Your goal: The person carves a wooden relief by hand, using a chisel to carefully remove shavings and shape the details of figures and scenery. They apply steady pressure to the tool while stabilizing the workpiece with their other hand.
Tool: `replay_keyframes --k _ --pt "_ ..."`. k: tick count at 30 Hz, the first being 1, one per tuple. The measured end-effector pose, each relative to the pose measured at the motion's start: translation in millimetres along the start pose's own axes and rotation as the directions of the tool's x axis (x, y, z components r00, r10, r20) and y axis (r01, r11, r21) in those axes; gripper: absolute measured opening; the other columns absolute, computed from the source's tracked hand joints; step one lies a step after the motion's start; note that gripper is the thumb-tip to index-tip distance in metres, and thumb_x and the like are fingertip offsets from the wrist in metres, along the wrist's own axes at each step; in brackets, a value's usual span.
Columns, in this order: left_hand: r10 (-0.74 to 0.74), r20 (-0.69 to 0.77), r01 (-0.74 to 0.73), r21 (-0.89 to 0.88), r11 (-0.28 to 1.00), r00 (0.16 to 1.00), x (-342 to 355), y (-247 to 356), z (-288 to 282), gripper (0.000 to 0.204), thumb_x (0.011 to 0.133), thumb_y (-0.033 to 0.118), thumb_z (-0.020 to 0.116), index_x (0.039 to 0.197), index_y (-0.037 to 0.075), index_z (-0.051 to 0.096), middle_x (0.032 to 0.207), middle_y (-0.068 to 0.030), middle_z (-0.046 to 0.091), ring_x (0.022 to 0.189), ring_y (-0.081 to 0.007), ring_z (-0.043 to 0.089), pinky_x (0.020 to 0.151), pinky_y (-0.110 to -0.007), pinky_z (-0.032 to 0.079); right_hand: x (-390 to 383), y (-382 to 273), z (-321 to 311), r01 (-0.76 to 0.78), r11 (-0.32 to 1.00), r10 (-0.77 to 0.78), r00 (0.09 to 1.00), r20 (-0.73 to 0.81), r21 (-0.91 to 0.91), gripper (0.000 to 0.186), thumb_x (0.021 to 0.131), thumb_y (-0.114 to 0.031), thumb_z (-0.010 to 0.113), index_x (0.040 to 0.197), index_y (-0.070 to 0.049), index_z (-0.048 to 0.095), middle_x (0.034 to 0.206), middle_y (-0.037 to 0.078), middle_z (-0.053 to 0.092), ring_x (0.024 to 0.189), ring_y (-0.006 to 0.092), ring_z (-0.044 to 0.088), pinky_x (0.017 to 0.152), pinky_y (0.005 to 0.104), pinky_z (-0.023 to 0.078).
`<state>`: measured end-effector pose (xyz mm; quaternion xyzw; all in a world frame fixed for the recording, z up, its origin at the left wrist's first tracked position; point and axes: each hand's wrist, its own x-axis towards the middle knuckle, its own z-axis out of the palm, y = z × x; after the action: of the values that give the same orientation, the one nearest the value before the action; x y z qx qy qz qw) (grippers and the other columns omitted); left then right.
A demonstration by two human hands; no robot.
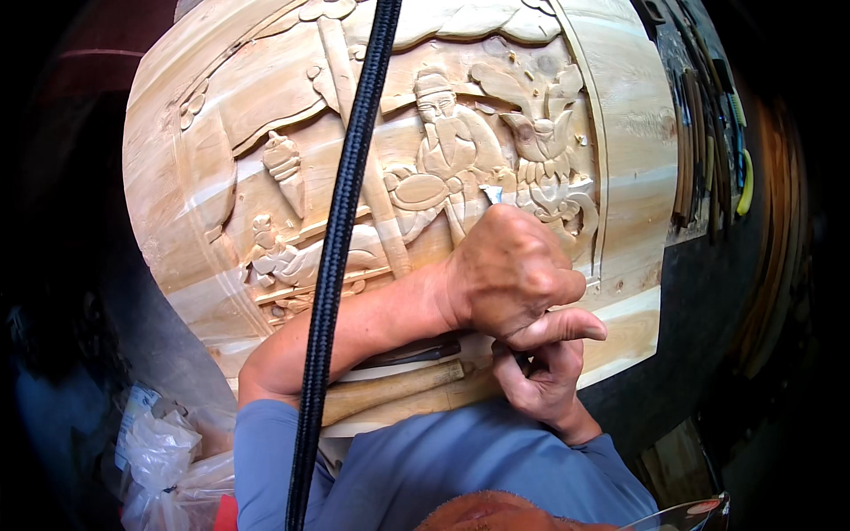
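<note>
A pale wooden panel [624, 177] with a relief carving lies in front of me. My left hand [513, 274] is closed in a fist over its lower right part, with the thumb stuck out. A shiny blade tip [492, 192] of a carving chisel pokes out above this fist, at the carved robed figure [456, 146]. Just below, my right hand [544, 380] is curled around the chisel's lower end, which is mostly hidden between the fingers. To the figure's right is a carved leafy plant [542, 133] with small wood chips about it.
A wooden handle [398, 392] and a dark slim tool [412, 356] lie by the panel's near edge. Several long tools [695, 142] are lined up on the right. A black braided cable [341, 203] crosses the view. Clear plastic bags [164, 460] sit lower left.
</note>
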<state>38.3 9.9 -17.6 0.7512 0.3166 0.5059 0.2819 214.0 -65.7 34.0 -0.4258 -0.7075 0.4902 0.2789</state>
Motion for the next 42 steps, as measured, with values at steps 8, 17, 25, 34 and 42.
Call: replay_keyframes --k 8,17,25,34,42 --pt "-0.039 0.035 0.037 0.052 0.998 0.999 8 -2 -2 0.064 0.098 0.055 0.076 0.052 0.016 0.054 0.052 -0.0070 0.054 0.049 -0.0292 0.060 0.048 -0.043 0.045 -2 15 10 -0.038 0.999 0.038 0.997 -0.074 0.003 0.025 0.079 0.013 0.078 0.100 0.000 0.072 0.078 0.002 0.063 0.059 0.0096 0.055 0.055 0.0297 0.043" --pt "0.037 0.039 -0.038 0.023 0.999 0.999 2 0 -3 0.060 0.096 0.052 0.078 0.056 0.016 0.053 0.054 -0.0044 0.052 0.051 -0.0274 0.060 0.048 -0.042 0.046 1 -2 -3 -0.020 1.000 0.020 1.000 -0.020 0.003 0.024 0.082 0.013 0.078 0.102 0.001 0.074 0.079 0.003 0.066 0.061 0.0115 0.059 0.057 0.0302 0.046" --pt "0.003 -0.027 -0.004 -0.034 0.999 1.000 3 1 -2 0.063 0.100 0.048 0.077 0.060 0.014 0.043 0.057 -0.0047 0.042 0.050 -0.0286 0.049 0.048 -0.044 0.037 3 -3 -2 -0.022 0.999 0.022 1.000 0.006 -0.030 0.026 0.081 0.012 0.078 0.105 0.001 0.074 0.073 0.003 0.064 0.058 0.0124 0.059 0.057 0.0308 0.046" --pt "-0.013 0.029 0.012 0.044 0.999 0.999 5 1 -8 0.059 0.101 0.049 0.074 0.054 0.017 0.058 0.053 -0.0036 0.054 0.051 -0.0265 0.061 0.049 -0.041 0.047 0 9 6 0.004 1.000 -0.005 0.999 -0.031 -0.021 0.028 0.078 0.011 0.079 0.104 0.001 0.073 0.075 0.005 0.067 0.061 0.0169 0.062 0.059 0.0333 0.047" --pt "-0.034 -0.021 0.035 0.020 0.999 0.999 3 -1 -2 0.053 0.098 0.037 0.078 0.059 0.015 0.051 0.056 -0.0034 0.050 0.051 -0.0275 0.055 0.049 -0.042 0.042 -2 17 5 -0.038 0.999 0.038 0.999 -0.024 -0.016 0.028 0.077 0.010 0.080 0.103 0.001 0.073 0.075 0.006 0.068 0.062 0.0183 0.063 0.060 0.0341 0.049"
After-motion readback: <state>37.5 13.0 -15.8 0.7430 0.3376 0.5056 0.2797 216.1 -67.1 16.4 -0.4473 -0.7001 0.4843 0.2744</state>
